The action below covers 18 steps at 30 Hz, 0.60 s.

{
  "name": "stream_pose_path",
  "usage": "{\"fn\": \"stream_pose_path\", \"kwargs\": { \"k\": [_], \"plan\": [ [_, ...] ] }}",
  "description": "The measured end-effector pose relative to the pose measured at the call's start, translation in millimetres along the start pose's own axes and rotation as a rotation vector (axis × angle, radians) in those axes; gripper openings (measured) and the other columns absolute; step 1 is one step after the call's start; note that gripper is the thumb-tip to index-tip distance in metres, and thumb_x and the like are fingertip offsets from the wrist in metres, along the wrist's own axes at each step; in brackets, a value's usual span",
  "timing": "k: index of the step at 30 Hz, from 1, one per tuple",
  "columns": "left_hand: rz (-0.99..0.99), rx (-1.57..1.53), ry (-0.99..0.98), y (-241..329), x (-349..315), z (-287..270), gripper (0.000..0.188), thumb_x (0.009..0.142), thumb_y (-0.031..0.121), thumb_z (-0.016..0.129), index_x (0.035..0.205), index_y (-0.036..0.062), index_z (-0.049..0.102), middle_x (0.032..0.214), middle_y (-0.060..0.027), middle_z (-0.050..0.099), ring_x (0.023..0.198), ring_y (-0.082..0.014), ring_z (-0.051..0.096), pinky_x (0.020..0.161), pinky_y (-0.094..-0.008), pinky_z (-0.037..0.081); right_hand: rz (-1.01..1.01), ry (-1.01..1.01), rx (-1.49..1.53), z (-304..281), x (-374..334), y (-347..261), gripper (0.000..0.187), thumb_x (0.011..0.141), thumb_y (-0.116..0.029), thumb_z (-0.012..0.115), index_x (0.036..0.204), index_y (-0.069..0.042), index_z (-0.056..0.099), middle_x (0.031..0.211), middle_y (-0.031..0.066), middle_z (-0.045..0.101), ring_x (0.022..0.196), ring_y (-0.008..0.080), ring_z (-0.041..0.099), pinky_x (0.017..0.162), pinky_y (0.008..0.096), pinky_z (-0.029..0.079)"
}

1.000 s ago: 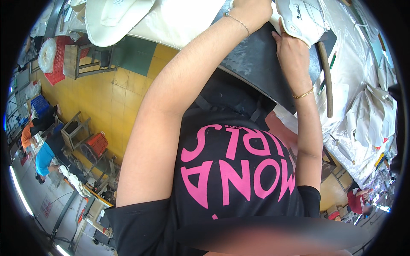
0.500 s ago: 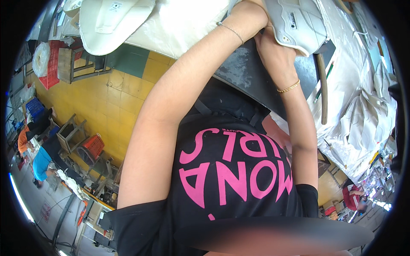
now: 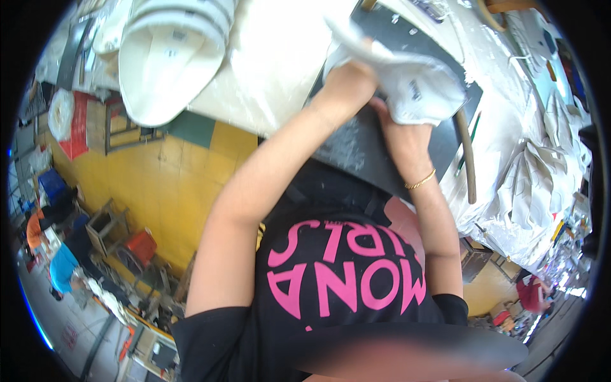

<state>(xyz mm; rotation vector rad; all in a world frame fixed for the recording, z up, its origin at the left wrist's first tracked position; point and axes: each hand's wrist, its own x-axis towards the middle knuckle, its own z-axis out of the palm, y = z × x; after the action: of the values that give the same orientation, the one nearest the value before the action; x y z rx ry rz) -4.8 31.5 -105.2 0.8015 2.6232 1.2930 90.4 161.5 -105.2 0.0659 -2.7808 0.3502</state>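
A white shoe upper (image 3: 423, 89) is between my two hands above a dark work board (image 3: 340, 149). My left hand (image 3: 350, 86) has its fingers curled at the left side of the upper, and motion smears that side. My right hand (image 3: 407, 140) grips the lower right edge from below, with its fingers mostly hidden under the material. A wooden stick or handle (image 3: 466, 156) lies just right of the board, and a green pencil (image 3: 475, 127) lies beside it.
Nested cream-white moulded pieces (image 3: 168, 70) stand at the upper left of the table. White cut pieces (image 3: 534, 181) are heaped on the right. Beyond the table at left are a wooden stool (image 3: 121, 130), a red crate (image 3: 79, 124) and people working (image 3: 63, 261).
The view has shifted, so the table sits lower in the picture. The shoe upper has turned in my hands, and its left part is now raised and blurred. Both hands stay on it.
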Motion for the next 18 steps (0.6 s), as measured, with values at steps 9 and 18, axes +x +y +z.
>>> {"fn": "stream_pose_path", "kwargs": {
  "k": [9, 18],
  "plan": [
    [-0.248, 0.097, -0.032, 16.4, 9.9, -0.5, 0.053, 0.071, 0.025, 0.086, 0.105, -0.0074, 0.062, 0.102, -0.0204, 0.057, 0.093, -0.0404, 0.060, 0.081, -0.0449, 0.050, 0.062, -0.896, 0.715, -121.1, -9.1, -1.0, 0.010, 0.085, -0.015, 0.071, 0.090, -0.007, 0.075, 0.087, 0.0089, 0.074, 0.087, 0.0269, 0.073, 0.078, 0.0332, 0.057],
    [-0.316, 0.096, -0.091, 24.4, 15.1, -3.8, 0.040, 0.074, 0.022, 0.084, 0.096, -0.0017, 0.060, 0.100, -0.0187, 0.055, 0.089, -0.0396, 0.059, 0.075, -0.0462, 0.049, 0.129, -0.516, 0.537, -81.7, 113.3, 69.8, 0.019, 0.079, -0.009, 0.075, 0.095, -0.001, 0.070, 0.091, 0.0102, 0.061, 0.079, 0.0262, 0.063, 0.071, 0.0360, 0.051]
  ]
}}
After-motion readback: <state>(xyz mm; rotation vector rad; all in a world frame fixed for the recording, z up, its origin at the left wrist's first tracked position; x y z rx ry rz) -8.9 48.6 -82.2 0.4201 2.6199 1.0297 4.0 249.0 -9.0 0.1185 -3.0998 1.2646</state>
